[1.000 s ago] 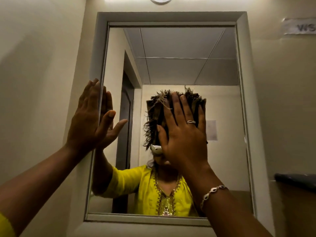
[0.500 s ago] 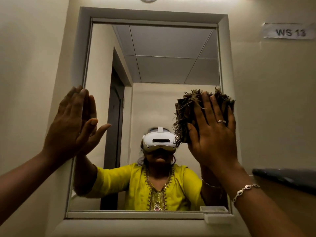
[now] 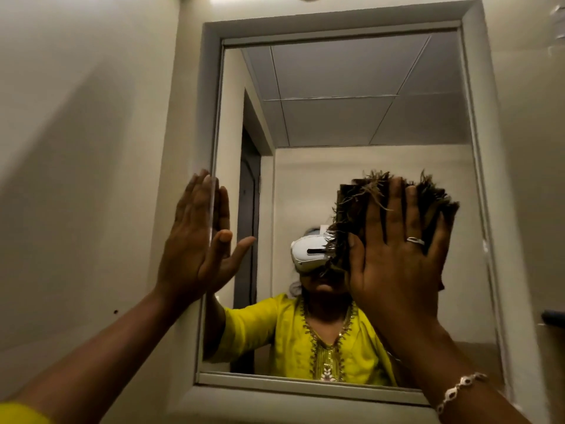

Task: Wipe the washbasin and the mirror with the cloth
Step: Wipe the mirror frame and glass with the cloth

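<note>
A grey-framed wall mirror [image 3: 351, 111] fills the middle of the view. My right hand [image 3: 397, 258] lies flat against the glass at its right half, fingers spread, pressing a dark brown frayed cloth [image 3: 351, 209] onto it. The cloth's ragged edges stick out above and to the left of my fingers. My left hand [image 3: 192, 237] rests flat and open on the mirror's left frame edge, fingers pointing up, holding nothing. The washbasin is out of view.
Cream walls flank the mirror on both sides. A dark ledge or fitting [image 3: 553, 316] juts from the right wall at wrist height. The mirror reflects a person in a yellow top, a dark doorway and a panelled ceiling.
My right hand with the cloth went right across the glass, then came back toward the middle. The view has swung left. My left hand stayed on the frame edge.
</note>
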The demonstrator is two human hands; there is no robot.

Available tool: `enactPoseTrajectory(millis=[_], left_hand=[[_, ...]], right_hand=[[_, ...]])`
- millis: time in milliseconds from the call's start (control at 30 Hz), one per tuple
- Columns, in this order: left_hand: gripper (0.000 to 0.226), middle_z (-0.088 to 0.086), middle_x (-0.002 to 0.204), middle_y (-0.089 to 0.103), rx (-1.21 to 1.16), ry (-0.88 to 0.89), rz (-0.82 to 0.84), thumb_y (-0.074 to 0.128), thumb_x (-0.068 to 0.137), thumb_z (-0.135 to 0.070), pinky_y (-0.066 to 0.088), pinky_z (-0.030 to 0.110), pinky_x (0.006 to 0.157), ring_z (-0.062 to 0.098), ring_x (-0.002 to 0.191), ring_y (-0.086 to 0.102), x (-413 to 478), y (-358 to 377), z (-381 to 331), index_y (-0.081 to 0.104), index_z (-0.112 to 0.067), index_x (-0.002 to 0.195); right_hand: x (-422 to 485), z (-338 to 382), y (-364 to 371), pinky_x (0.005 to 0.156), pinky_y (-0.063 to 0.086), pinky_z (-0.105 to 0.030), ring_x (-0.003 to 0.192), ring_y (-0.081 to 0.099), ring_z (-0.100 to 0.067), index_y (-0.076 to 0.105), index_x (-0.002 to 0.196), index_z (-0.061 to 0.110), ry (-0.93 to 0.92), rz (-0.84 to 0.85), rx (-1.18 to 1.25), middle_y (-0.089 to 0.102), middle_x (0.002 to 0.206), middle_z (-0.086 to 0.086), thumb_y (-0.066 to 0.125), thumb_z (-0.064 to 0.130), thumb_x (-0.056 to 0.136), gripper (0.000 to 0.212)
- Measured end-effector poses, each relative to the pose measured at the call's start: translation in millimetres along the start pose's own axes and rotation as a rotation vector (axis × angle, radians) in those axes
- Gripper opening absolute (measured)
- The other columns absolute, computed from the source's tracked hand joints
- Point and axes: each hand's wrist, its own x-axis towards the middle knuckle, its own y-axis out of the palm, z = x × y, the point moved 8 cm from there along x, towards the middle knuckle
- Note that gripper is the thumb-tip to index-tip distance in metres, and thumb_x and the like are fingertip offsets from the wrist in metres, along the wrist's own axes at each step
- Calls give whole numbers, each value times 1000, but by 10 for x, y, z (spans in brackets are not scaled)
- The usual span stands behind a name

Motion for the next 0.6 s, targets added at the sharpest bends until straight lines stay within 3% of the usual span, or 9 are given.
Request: enactPoseTrajectory(millis=[67,133,267,367,600], left_hand=[[93,15,149,10,-13,-8,20,15,87,-69,20,39,117,35,141,13,20,30,-7,11,7,139],[94,14,150,3,39,-18,68,12,85,-70,14,34,120,30,144,4,33,64,-8,8,6,141],[82,10,147,18,-241,-12,-32,10,87,-69,22,34,117,26,142,17,-22,-40,28,12,-4,139],[76,4,150,17,-321,-17,-49,8,88,-67,16,18,117,16,143,15,-35,-27,101,12,-12,140],[81,2,151,19,-362,-67,-81,9,85,-72,23,21,115,23,144,21,-55,-22,175,15,-13,140]], right_hand=[[-18,248,22,111,4,-51,142,16,-34,25,145,12,-9,13,21,20,154,-15,24,40,93,59],[-39,509,59,111,5,-52,142,15,-34,24,145,12,-29,41,25,19,154,-15,23,41,93,60],[-66,1060,148,111,2,-53,143,10,-32,21,147,13,-90,85,73,14,155,-14,22,41,93,61],[-29,1397,187,111,2,-54,144,6,-31,14,147,13,-113,95,120,11,156,-13,14,41,92,62],[-12,1675,265,109,-4,-54,143,-3,-31,-1,146,10,-202,113,91,2,156,-13,4,44,88,67]])
